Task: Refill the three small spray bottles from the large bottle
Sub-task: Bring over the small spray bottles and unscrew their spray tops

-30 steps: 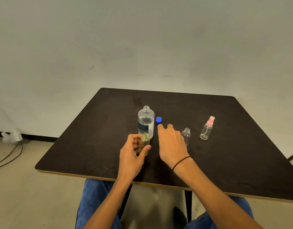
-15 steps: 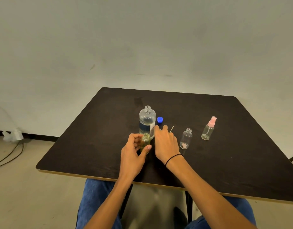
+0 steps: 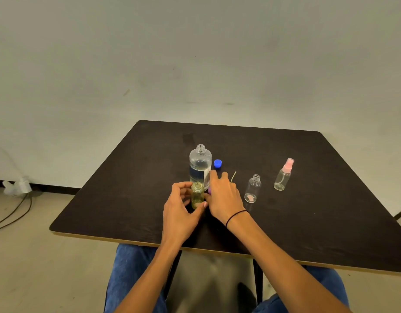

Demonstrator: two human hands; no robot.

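Note:
On the dark table (image 3: 319,222), my left hand (image 3: 179,211) grips a small uncapped bottle of yellowish liquid (image 3: 197,195), which stands upright. My right hand (image 3: 224,197) is closed beside it on a purple spray head (image 3: 209,190), touching the bottle's right side; the thin dip tube (image 3: 233,176) pokes out past the fingers. Just behind stands the large clear bottle (image 3: 200,166), uncapped and partly filled, with its blue cap (image 3: 217,163) lying to its right. Farther right are a small clear bottle (image 3: 253,188) without a top and a small bottle with a pink spray top (image 3: 283,175).
A pale wall rises behind the table. On the floor at the left lie a white plug (image 3: 20,187) and dark cables (image 3: 16,211). The table's light front edge (image 3: 149,240) runs just above my knees in blue jeans.
My right hand has moved left from beside the small clear bottle to the yellowish bottle, bringing the spray head with it. My left hand has kept its grip.

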